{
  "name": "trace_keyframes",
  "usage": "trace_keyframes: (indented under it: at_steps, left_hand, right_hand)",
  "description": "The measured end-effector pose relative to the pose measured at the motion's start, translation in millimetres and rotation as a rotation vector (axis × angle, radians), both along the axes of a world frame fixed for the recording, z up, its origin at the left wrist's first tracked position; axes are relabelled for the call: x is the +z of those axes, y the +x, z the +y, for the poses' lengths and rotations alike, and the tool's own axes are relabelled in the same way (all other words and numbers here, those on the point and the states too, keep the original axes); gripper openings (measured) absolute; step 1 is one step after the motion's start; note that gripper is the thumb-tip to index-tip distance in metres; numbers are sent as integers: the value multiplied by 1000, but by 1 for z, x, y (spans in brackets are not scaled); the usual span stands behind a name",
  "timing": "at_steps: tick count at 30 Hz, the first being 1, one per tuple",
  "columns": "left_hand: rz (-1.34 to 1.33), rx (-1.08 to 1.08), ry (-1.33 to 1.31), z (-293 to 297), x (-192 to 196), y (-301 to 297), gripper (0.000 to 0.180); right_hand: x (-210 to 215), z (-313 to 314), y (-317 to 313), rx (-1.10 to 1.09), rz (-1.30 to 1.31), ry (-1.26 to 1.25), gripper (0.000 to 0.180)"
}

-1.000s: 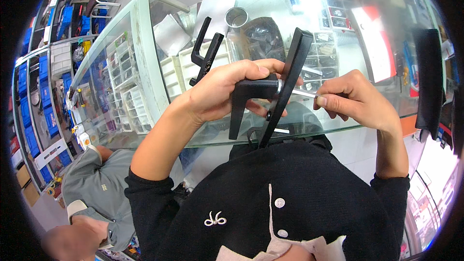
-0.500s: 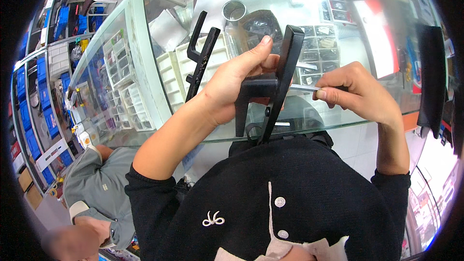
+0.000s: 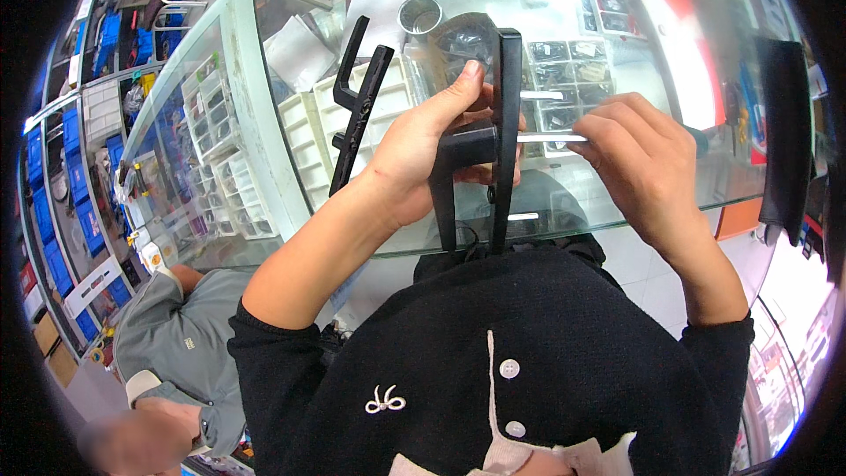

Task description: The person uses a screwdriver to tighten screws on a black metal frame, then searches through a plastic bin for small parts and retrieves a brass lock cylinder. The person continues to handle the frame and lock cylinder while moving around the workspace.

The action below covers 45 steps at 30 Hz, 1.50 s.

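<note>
Head view: left hand [image 3: 421, 159] around black door handle [image 3: 493, 137].

A glass display counter [image 3: 617, 203] spans the upper field; its top curves with the lens. Lying on the glass at left is a second black lever handle set [image 3: 357, 106], angled toward the far edge. Beyond it stands a short metal ring or cup [image 3: 420, 14], beside a white sheet of paper [image 3: 383, 2]. Beneath the glass, white compartment trays [image 3: 304, 137] hold small parts, apparently hardware. Blue storage bins [image 3: 48, 211] line the shelving at far left. Lower left, another person in a grey shirt [image 3: 167, 357] bends below the counter.
</note>
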<state>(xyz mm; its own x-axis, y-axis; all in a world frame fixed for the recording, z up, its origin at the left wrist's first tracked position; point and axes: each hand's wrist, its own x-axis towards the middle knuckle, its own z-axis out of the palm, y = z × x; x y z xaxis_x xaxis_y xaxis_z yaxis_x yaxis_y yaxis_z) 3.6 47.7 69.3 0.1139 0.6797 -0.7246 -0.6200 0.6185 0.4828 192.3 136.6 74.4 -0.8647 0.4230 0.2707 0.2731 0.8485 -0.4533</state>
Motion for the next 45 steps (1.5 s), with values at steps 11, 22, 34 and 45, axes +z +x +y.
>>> trace_keyframes:
  at_steps: [11,22,34,45]
  left_hand:
    - [-1,-9,8,-2,-10,5,49]
    - [-21,37,-74,-1,-12,8,47]
    - [-107,42,-53,1,-21,2,47]
    - [-116,92,-81,0,-27,6,54]
  right_hand:
    - [-15,-8,-5,-99,-69,-294,20]
    - [-19,-9,-10,-51,-67,-103,20]
    - [-27,-6,-16,1,-61,-59,14]
    - [-25,-4,-16,54,-22,-57,26]
